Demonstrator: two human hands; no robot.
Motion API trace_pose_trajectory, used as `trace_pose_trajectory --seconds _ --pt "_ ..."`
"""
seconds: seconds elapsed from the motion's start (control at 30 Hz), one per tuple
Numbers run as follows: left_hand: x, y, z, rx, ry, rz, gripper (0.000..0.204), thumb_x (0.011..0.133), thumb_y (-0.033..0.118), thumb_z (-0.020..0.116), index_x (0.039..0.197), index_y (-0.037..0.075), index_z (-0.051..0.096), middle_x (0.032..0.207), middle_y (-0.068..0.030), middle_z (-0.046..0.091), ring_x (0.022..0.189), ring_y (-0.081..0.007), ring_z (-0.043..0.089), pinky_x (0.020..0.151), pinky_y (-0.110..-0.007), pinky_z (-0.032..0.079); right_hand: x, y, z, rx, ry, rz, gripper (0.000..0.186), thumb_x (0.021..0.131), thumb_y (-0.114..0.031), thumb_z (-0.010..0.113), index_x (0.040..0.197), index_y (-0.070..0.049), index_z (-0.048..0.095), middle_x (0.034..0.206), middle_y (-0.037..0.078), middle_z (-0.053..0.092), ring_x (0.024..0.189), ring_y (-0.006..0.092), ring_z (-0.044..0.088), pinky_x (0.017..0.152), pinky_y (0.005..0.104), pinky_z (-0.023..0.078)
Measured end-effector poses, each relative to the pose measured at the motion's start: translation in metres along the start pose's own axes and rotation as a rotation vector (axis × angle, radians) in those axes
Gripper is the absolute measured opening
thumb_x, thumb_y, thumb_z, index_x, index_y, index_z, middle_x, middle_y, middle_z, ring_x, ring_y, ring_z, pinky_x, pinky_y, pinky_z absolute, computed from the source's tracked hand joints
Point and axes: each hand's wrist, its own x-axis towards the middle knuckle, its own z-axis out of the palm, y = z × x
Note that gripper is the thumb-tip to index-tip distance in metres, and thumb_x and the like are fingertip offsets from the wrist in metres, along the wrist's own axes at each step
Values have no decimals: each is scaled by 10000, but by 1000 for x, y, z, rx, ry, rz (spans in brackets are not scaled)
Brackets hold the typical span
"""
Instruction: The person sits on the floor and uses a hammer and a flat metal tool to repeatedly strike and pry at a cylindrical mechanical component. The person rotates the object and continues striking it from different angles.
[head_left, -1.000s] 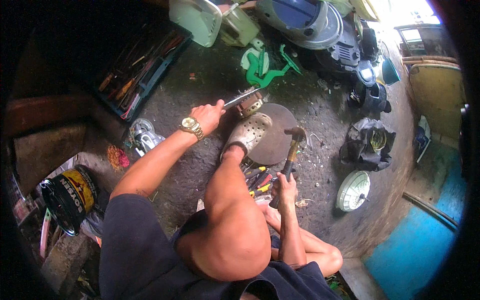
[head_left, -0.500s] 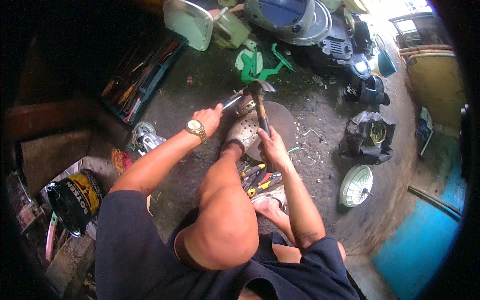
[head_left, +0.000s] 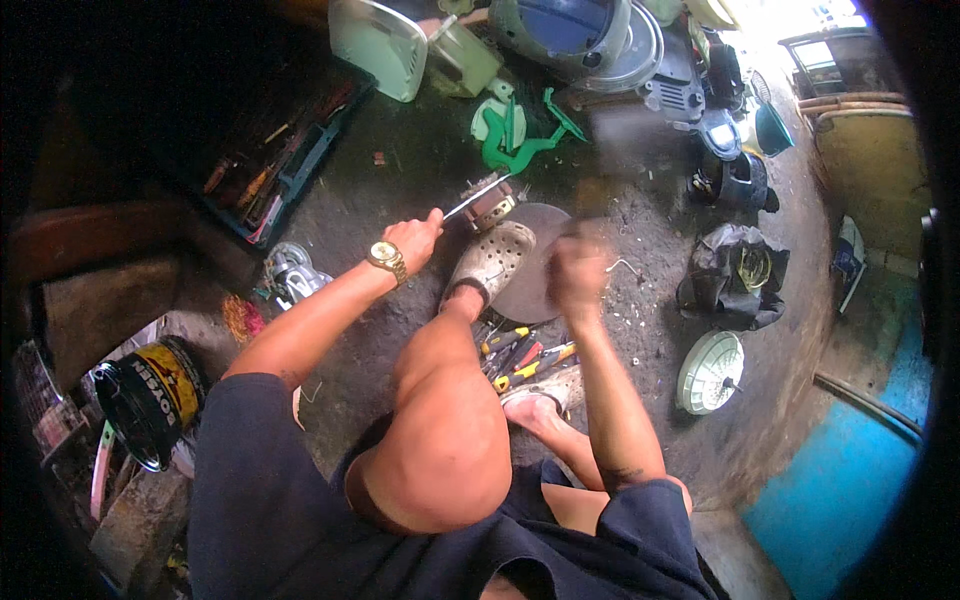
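My left hand grips a slim metal tool, its far end resting on a brown and metal block beside the toe of my pale perforated clog. My right hand, smeared by motion, holds a hammer raised to the right of the block; its head is a blur. Under the clog lies a round dark metal plate. Hand tools with yellow and black handles lie between my legs.
Green plastic parts and several appliance shells lie beyond. A tool crate stands back left, a black bucket near left. A dark cloth bag and white plastic disc lie right, near a blue panel.
My right hand lifted the hammer from low on the right to over the block half a second ago, and has now swung it rightward, away from the block. My left hand keeps its grip.
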Motion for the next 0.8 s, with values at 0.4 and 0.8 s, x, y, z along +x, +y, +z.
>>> trace_pose_trajectory --seconds 0.4,0.8 --pt "-17 3 -18 3 130 -104 221 1034 295 455 1067 80 417 719 -244 664 721 -480 656 599 -602 492 -67 1 -24 382 -202 546 186 981 -276 625 1003 -120 525 608 -37 470 451 69 418 396 240 324" --pt "-8 -31 9 -80 111 -5 246 1035 344 461 1074 103 432 709 -240 661 700 -478 647 579 -606 488 -120 43 -17 407 -133 733 173 992 -253 612 973 -121 501 601 -41 458 442 70 422 378 261 322"
